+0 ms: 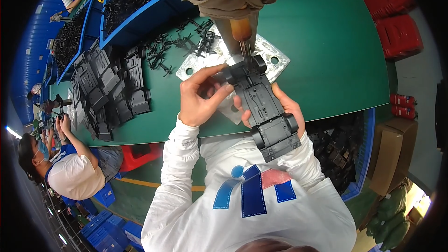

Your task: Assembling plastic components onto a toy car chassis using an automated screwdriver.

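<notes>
A black plastic toy car chassis (pixel 261 100) with wheels at both ends is held tilted over the table's near edge. My right hand (pixel 290 107) is closed around its lower half, the thumb along the right side and fingertips showing at the left. My left hand (pixel 199 97) pinches with thumb and index finger at the wheel (pixel 228 75) on the chassis's upper left corner. The chassis's far end lies under the metal tip of a machine spindle (pixel 241 32) with an amber collar. Beneath is a shiny metal base plate (pixel 273 60) with holes.
Flat black chassis parts (pixel 100 86) are piled at left beside small black axle-like parts (pixel 161 53). Blue bins (pixel 140 14) of black parts stand at the far left. At right, a blue crate (pixel 368 144) holds finished-looking black pieces beside a cardboard box (pixel 394 158). A co-worker (pixel 77 175) sits left.
</notes>
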`<state>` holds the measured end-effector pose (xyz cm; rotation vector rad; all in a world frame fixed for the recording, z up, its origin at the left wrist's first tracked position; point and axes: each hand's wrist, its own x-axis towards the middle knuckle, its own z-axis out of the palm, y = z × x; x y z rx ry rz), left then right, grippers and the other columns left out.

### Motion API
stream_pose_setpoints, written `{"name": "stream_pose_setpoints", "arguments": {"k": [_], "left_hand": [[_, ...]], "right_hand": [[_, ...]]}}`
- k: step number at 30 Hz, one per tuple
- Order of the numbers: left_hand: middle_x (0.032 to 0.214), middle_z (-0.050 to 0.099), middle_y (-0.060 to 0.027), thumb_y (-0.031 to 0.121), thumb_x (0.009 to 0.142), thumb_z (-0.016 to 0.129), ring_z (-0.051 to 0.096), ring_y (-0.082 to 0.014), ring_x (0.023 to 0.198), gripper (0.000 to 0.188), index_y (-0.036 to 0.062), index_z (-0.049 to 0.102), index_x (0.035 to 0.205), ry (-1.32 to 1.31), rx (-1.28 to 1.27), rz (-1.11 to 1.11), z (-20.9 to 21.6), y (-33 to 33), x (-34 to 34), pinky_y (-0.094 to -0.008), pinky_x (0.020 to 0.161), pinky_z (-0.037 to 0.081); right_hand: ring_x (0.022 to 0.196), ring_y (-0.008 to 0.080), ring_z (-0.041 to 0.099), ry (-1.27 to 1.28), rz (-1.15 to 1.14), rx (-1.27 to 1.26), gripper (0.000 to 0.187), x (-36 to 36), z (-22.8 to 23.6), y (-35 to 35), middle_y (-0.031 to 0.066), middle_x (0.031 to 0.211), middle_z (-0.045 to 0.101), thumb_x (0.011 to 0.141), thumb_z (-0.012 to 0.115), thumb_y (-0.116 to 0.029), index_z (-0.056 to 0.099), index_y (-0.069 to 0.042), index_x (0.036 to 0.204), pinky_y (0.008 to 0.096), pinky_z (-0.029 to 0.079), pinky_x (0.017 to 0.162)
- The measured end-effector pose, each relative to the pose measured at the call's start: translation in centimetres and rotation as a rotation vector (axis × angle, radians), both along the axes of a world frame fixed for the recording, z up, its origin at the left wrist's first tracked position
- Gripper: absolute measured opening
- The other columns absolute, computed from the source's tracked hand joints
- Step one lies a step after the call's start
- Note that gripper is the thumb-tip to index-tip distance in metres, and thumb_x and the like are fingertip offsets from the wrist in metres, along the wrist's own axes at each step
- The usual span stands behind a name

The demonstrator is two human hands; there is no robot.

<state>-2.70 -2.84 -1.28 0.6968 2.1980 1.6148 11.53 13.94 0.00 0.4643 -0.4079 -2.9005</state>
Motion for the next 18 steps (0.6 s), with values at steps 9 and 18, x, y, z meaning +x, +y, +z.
{"name": "stream_pose_setpoints", "arguments": {"k": [9, 18], "left_hand": [[0.066, 0.058, 0.0049, 0.009, 0.079, 0.081, 0.047, 0.0, 0.057, 0.042, 0.0011, 0.071, 0.119, -0.071, -0.013, -0.022, 0.4, 1.5, 0.8, -0.0179, 0.053, 0.036], [0.058, 0.053, 0.0059, 0.011, 0.082, 0.081, 0.044, 0.0005, 0.053, 0.043, 0.0006, 0.069, 0.122, -0.088, -0.013, -0.04, 0.4, 2.4, 0.7, -0.0188, 0.05, 0.034]], "right_hand": [[0.13, 0.0372, 0.048, -0.042, -0.044, 0.019, 0.056, 0.9, 0.1, 0.8, 0.0273, 0.137, 0.052, 0.109, 0.039, -0.039, 0.045, 0.006, 0.141, 0.0446, 0.053, 0.091], [0.127, 0.0379, 0.054, -0.064, -0.095, 0.117, 0.058, 0.9, 0.4, 1.2, 0.0326, 0.139, 0.049, 0.109, 0.036, -0.039, 0.042, 0.008, 0.143, 0.046, 0.057, 0.092]]}}
